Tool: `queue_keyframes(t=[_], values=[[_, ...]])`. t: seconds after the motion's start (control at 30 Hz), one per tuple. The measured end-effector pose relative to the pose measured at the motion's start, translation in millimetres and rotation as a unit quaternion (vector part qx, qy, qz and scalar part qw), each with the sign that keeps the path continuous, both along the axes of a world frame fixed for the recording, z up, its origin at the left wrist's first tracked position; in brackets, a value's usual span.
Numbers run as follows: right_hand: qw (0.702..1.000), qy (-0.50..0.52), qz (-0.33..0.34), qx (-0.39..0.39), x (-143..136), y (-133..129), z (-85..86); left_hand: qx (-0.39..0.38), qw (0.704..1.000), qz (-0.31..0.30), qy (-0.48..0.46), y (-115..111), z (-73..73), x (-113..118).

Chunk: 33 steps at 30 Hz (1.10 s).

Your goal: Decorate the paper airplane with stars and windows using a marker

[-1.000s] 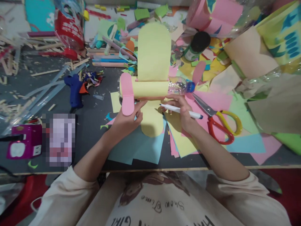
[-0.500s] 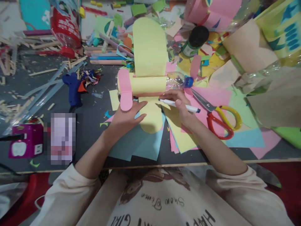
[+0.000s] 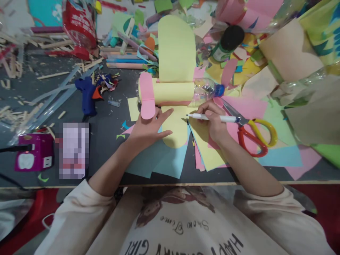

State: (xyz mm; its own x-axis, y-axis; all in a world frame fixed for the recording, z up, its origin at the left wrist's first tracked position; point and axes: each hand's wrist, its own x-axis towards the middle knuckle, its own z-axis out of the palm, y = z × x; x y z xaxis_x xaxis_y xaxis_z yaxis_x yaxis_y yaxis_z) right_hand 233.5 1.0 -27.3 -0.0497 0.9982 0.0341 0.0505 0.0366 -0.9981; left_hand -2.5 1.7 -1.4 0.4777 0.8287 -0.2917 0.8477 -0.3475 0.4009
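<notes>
A clear plastic bottle (image 3: 205,88) with a blue cap lies on its side, wrapped in yellow paper (image 3: 174,92). One rounded yellow paper wing (image 3: 176,47) stretches away from it, and another yellow wing (image 3: 175,132) points toward me. At the bottle's left end is a pink paper strip (image 3: 147,95). My left hand (image 3: 148,127) rests by the near wing with fingers apart, partly under the pink strip. In my right hand (image 3: 214,118) is a white marker (image 3: 209,117), its dark tip pointing left beside the near wing's right edge.
Scissors (image 3: 256,138) with red and yellow handles lie on coloured paper at right. A blue glue gun (image 3: 87,94), a purple box (image 3: 33,152) and a blurred phone-like object (image 3: 74,150) are at left. Wood sticks, a red-labelled bottle (image 3: 79,26) and a black-capped jar (image 3: 228,42) stand farther back.
The marker in my right hand has turned closer to level, its tip now slightly lower. My left hand keeps nearly the same place by the near wing. The whole view has shifted slightly.
</notes>
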Motion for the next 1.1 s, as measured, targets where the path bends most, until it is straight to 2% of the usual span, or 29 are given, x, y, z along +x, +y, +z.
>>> queue_keyframes(t=[0.2, 0.4, 0.5, 0.6, 0.7, 0.83, 1.1], values=[[0.999, 0.029, -0.017, -0.028, 0.5, -0.6, -2.2, 0.015, 1.000, 0.018, -0.020, -2.8, -9.3, -2.2], [0.997, -0.023, 0.077, -0.018, 3.8, -2.2, -3.6, 0.051, 0.997, 0.017, -0.058, -7.3, -17.7, -5.3], [0.994, -0.054, 0.091, -0.017, 4.0, -2.1, -3.6, 0.060, 0.995, 0.013, -0.075, -8.5, -20.5, -7.3], [0.995, -0.048, 0.090, -0.023, 3.4, -2.4, -3.0, 0.036, 0.996, 0.014, -0.076, -7.5, -19.5, -9.5], [0.997, -0.012, 0.079, -0.023, 2.7, -3.4, -2.1, 0.009, 0.997, 0.020, -0.074, -5.4, -16.0, -10.9], [0.999, 0.042, 0.022, -0.016, 2.3, -3.6, -1.5, -0.001, 0.998, 0.021, -0.063, -3.8, -12.3, -10.0], [1.000, 0.004, -0.014, -0.023, -0.4, -2.2, 6.3, 0.020, 1.000, 0.006, -0.007, 0.0, -7.8, -1.9]])
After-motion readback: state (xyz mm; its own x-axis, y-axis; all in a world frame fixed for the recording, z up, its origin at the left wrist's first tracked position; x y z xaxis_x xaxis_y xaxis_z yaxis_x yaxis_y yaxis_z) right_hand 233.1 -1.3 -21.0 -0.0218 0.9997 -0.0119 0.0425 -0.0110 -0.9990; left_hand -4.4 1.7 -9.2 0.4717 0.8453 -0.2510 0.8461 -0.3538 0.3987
